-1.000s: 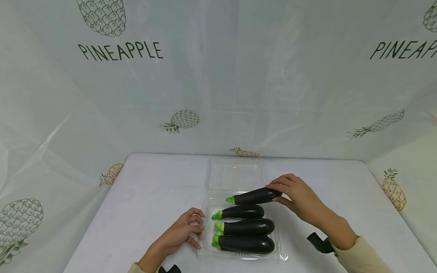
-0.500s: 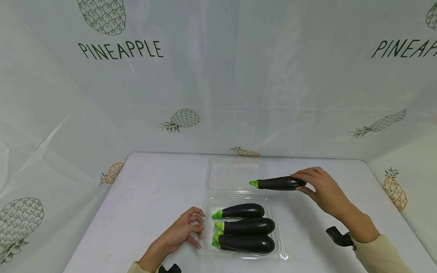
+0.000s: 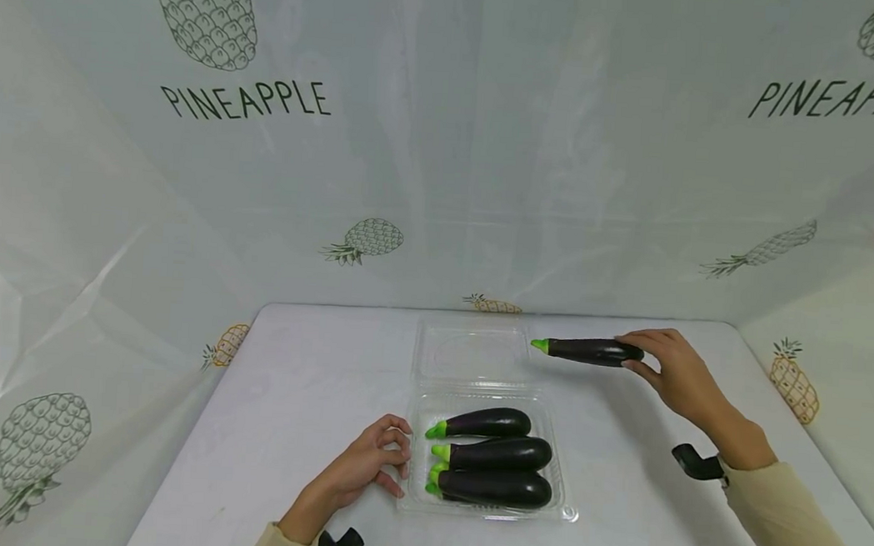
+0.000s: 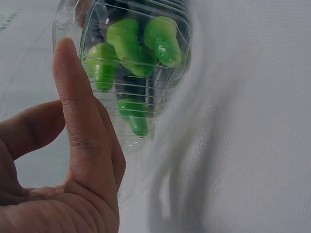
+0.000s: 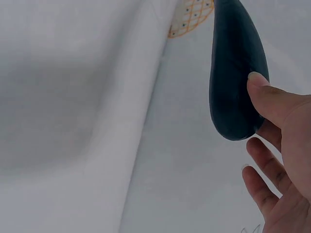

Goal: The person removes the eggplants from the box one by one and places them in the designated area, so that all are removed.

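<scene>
A dark eggplant [image 3: 590,351] with a green stem is pinched at its thick end between the thumb and fingers of my right hand [image 3: 667,369]. It points left, held over the far right part of the table; the right wrist view shows the thumb [image 5: 265,94] on its side. Several more eggplants [image 3: 501,453] lie side by side in a clear plastic clamshell box [image 3: 555,481], stems to the left. My left hand [image 3: 369,461] rests at the box's left side. In the left wrist view, a straight finger [image 4: 80,102] reaches the rim near the green stems [image 4: 163,41].
The clear lid [image 3: 470,352] of the box lies folded back toward the table's far edge. A white cloth covers the table [image 3: 310,382]. Behind and beside it hangs a pale curtain [image 3: 442,181] printed with pineapples.
My right hand has lifted the eggplant away from the box and carried it right and toward the far edge. The left hand has stayed at the box's side.
</scene>
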The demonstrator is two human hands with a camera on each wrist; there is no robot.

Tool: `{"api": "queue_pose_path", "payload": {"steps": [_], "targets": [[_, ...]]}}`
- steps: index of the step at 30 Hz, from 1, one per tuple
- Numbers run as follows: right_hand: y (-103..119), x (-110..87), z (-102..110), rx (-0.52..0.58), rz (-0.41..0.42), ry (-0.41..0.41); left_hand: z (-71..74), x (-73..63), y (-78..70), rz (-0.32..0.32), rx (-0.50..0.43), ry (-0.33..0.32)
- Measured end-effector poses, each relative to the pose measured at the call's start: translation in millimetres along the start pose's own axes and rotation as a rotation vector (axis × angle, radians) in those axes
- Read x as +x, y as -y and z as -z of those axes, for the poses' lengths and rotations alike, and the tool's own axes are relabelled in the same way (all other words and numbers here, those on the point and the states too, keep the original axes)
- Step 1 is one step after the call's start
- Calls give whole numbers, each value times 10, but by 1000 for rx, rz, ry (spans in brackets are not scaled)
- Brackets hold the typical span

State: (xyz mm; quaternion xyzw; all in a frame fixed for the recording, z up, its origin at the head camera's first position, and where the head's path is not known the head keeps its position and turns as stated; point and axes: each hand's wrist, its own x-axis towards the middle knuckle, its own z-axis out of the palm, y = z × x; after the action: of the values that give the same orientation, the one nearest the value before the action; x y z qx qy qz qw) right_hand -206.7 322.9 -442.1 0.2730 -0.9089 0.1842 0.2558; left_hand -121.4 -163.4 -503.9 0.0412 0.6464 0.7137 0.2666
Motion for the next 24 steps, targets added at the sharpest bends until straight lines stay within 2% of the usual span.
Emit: {"api": "queue_pose_path", "payload": {"steps": [10, 16, 24], "targets": [[-224, -73, -56, -6, -81, 27, -1, -1, 14, -2, 0, 0], [-325, -115, -152, -6, -119, 74, -3, 1, 15, -1, 3, 0], [-428, -134, -294, -11, -133, 134, -12, -25, -10, -7, 0, 7]]}}
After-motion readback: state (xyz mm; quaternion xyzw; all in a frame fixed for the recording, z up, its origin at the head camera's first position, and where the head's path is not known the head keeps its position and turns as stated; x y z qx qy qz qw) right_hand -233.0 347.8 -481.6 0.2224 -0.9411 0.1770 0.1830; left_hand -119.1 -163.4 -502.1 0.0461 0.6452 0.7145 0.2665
